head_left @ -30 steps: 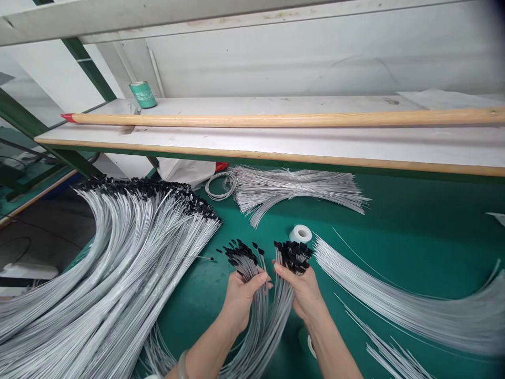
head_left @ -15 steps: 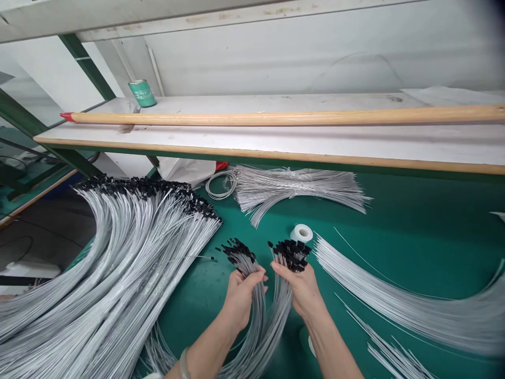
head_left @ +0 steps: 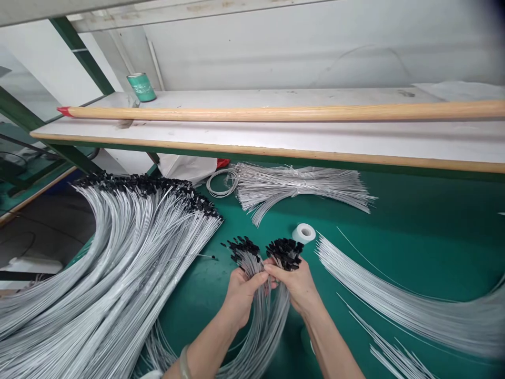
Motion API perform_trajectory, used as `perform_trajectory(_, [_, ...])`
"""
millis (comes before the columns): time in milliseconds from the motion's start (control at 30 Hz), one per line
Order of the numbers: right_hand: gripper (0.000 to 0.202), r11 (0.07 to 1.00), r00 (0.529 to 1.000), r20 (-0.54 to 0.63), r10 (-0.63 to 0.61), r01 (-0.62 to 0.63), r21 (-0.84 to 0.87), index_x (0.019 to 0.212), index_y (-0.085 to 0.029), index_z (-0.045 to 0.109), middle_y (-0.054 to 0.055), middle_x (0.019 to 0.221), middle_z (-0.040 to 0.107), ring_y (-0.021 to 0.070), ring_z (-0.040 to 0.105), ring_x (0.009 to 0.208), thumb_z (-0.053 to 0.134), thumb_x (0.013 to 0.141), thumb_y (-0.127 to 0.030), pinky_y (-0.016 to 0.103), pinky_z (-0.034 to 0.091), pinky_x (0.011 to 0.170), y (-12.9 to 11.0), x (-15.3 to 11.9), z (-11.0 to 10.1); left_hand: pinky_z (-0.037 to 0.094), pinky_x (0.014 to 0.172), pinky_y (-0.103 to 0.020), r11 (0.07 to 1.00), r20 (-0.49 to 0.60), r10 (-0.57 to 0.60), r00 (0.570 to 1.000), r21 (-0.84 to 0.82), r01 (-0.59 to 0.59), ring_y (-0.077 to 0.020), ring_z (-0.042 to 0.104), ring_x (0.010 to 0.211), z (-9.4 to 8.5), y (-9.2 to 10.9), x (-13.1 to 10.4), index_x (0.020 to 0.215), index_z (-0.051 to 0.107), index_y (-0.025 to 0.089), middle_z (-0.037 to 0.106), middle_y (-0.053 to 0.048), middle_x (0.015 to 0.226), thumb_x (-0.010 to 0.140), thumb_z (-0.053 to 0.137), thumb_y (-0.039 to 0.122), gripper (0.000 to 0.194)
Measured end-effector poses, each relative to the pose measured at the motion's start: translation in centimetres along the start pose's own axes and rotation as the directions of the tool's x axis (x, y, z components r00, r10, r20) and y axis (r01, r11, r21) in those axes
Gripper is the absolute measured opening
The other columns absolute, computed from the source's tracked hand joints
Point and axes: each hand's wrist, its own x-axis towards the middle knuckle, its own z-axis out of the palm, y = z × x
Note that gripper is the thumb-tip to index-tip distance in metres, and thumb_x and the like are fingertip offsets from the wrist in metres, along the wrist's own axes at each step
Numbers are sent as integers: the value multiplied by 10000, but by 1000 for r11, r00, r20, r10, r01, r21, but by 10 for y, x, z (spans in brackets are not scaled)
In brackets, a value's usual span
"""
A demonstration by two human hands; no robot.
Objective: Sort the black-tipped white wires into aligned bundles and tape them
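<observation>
My left hand (head_left: 241,295) is closed around a bundle of thin grey cables (head_left: 249,263) just under its black-tipped ends. Another bundle of the same cables (head_left: 282,260), with black connector tips pointing up and away, is gripped by my right hand (head_left: 298,284). The two hands meet at the middle, thumbs close together, and the bundles stand side by side. Below the hands, both bundles curve down toward the left and run out of the picture. Some of my fingers are hidden behind the cables.
A large heap of black-tipped cables (head_left: 130,263) lies at left. Behind the hands are a white tape roll (head_left: 304,233), a tied cable bundle (head_left: 300,187) and a small coil (head_left: 222,183). More loose cables (head_left: 394,300) spread at right. A wooden pole (head_left: 276,114) rests on the shelf (head_left: 236,138).
My right hand has moved left to my left hand, bringing the two bundles together where a gap stood between them. The view has shifted slightly.
</observation>
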Motion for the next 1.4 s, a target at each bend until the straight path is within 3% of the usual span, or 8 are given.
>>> perform_trajectory(267, [210,999,999,-25,-29,29,-14,614,-144,607,0,516,589,121,475,387,757,507,-241,267,412,363,0,-1,2,455,627,-285,999,30,35,999,0,-35,-159,588,616,1,1,0,793,669,84,654,-77,651,621,697,309,284])
perform_trajectory(500, [193,999,993,-113,-39,38,-14,609,-164,625,27,606,644,142,511,421,756,483,-229,276,414,368,-8,-4,3,443,600,-280,1000,-25,0,1000,7,0,-198,593,723,3,1,-2,876,668,87,666,-115,770,600,707,320,364])
perform_trajectory(733, [162,997,997,-51,-65,63,-44,623,-163,629,18,531,605,174,540,478,721,557,-279,324,454,493,-8,-5,-1,442,612,-275,1000,-19,-21,1000,2,21,-186,587,723,-3,0,-1,807,674,100,657,-100,738,634,687,341,297])
perform_trajectory(867, [230,995,992,-86,-90,86,-41,686,-161,636,57,704,655,230,592,690,744,527,-288,337,459,619,-4,-2,-8,453,654,-287,999,-56,-37,998,25,38,-192,592,747,-5,0,-1,757,667,94,659,-120,772,656,667,368,293])
perform_trajectory(1067, [288,989,990,29,-136,137,-51,480,-170,511,3,485,514,148,495,510,669,639,-351,299,398,549,-2,1,-10,444,626,-262,999,-56,-34,998,28,36,-150,584,648,-4,-1,1,698,653,104,652,-89,710,671,647,397,294])
perform_trajectory(1167, [299,988,989,43,-142,145,-50,509,-175,500,-14,468,471,129,449,471,659,654,-383,287,370,507,-1,2,-8,435,601,-251,999,-52,-22,998,27,23,-126,563,575,-2,0,1,695,647,107,641,-71,656,664,652,398,293])
perform_trajectory(1400, [306,996,995,29,-94,94,2,534,-167,504,-2,496,508,145,492,508,675,637,-398,279,378,516,7,8,-11,434,622,-261,999,-66,-34,997,16,35,-123,557,576,0,0,0,683,636,107,625,-61,656,637,673,398,297])
